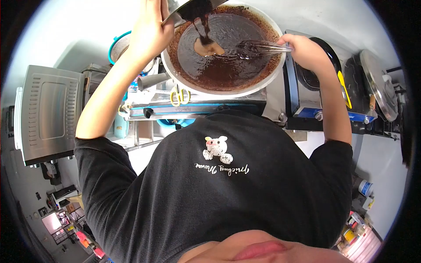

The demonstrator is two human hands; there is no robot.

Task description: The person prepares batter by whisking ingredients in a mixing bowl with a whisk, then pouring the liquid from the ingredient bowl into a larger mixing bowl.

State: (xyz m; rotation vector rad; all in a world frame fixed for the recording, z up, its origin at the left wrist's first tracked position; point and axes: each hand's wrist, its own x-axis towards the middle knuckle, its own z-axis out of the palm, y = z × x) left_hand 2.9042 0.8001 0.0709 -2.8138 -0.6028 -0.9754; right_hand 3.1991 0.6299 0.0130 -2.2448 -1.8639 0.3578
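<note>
A large wide pot [267, 85] holds dark brown liquid [219, 72], with brown residue round its inner wall. At the top edge my left hand [154, 33] grips a metal bowl [176, 18], tilted over the pot and partly cut off by the frame. Dark liquid streams from it, and a pale foamy patch [208, 47] shows where it lands. My right hand [305, 50] is closed round the handle of a wire whisk [263, 47]. The whisk lies nearly level across the pot's right side, its wires dipped in the liquid.
The pot stands on a gas stove [245, 105], with yellow-handled scissors [180, 97] in front. A second burner unit [315, 115] is to the right, near a yellow utensil [344, 90] and a metal lid [380, 85]. At left are an oven [50, 114] and a teal-rimmed strainer [115, 46].
</note>
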